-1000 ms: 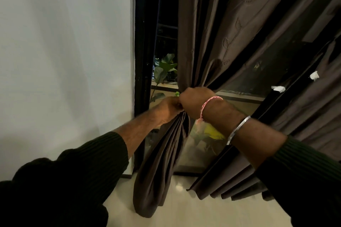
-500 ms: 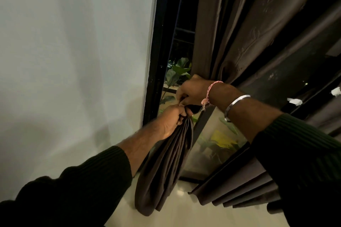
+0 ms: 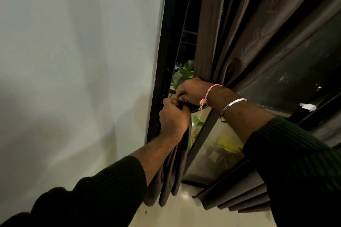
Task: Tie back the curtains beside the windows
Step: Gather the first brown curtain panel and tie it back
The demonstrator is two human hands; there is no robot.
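A pale wall (image 3: 73, 61) fills the left side, ending at a black window frame (image 3: 166, 61). The brown curtain (image 3: 230, 33) hangs just right of the frame, gathered to a narrow waist at the hands, its lower folds dropping below the left hand toward the floor (image 3: 184, 212). The right hand (image 3: 191, 90), fingers curled, pinches the curtain at the gather. The left hand (image 3: 174, 118), just beneath and touching it, grips the bunched fabric, which hangs under its palm. Green leaves (image 3: 184, 73) show behind.
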